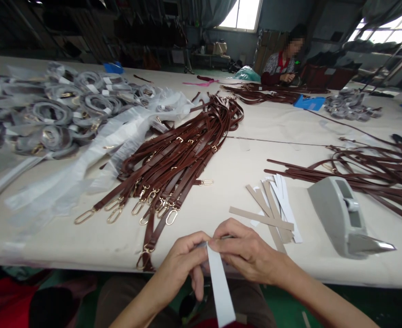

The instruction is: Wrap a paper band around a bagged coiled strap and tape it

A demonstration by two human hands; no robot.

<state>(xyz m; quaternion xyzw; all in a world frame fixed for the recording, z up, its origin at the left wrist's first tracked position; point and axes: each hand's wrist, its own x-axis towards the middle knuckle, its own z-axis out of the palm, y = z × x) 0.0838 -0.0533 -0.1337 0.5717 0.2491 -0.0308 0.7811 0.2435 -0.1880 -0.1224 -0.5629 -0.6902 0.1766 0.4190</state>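
Narrow white paper strip (pixel 219 287) sits at bottom centre of the view, just off the near table edge, over the person's lap. Top end is pinched between both hands; rest hangs down & slightly right, lower end free.

Left hand (pixel 182 264): thumb & forefinger closed on the strip's top-left edge, other fingers curled under, one finger lying down alongside the strip. Right hand (pixel 247 253): fingertips closed on the strip's top from the right, touching the left hand's tips; something small & dark shows at the pinch, can't tell what.

Just beyond the right hand, on the cream cloth-covered table (pixel 221 191), lies a loose fan of tan card strips & white paper strips (pixel 272 209), overlapping each other. Right of that, a grey plastic tape dispenser (pixel 347 218) w/ its cutter end pointing right, near the table edge.

Ahead-left of the hands: big bundle of brown leather straps w/ gold oval clasps (pixel 173 168), clasp ends fanned toward the near edge, one strap end reaching the edge just beside the left hand. Further left, clear plastic sleeves (pixel 85 164) spread flat, & behind them a heap of coiled straps wrapped in plastic (pixel 57 109).

Right side: second loose pile of thin brown straps (pixel 368 173) behind the dispenser. Far end of table: another person seated (pixel 283 64), hands on more brown straps, well apart from the wearer; blue object (pixel 308 102) near them.
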